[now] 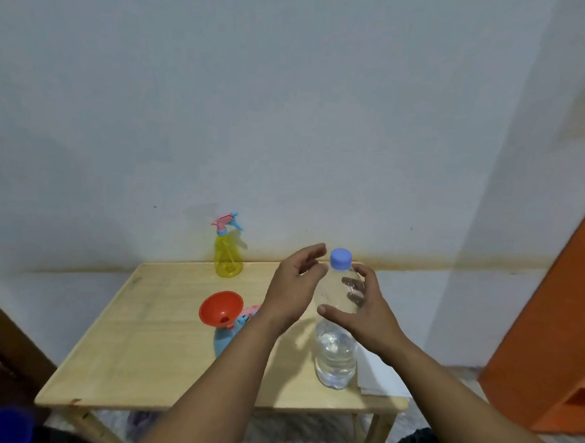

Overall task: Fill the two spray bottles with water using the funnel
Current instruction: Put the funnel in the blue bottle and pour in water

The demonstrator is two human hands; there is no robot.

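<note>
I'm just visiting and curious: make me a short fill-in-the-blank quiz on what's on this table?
1. The funnel sitting in the blue spray bottle is coloured ____.
2. The clear water bottle wears a cap coloured ____.
3. The spray bottle standing at the back near the wall has a ____ body.
4. The right hand is around the ____ bottle, while the left hand hovers beside it.

Missing words: red, blue, yellow, water

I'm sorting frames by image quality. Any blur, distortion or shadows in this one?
Head view: wide-angle bending curves the table edges and stretches the forearms; the picture is soft throughout; the left hand casts a shadow on the table beside the water bottle; the yellow spray bottle throws a faint shadow on the wall.
</note>
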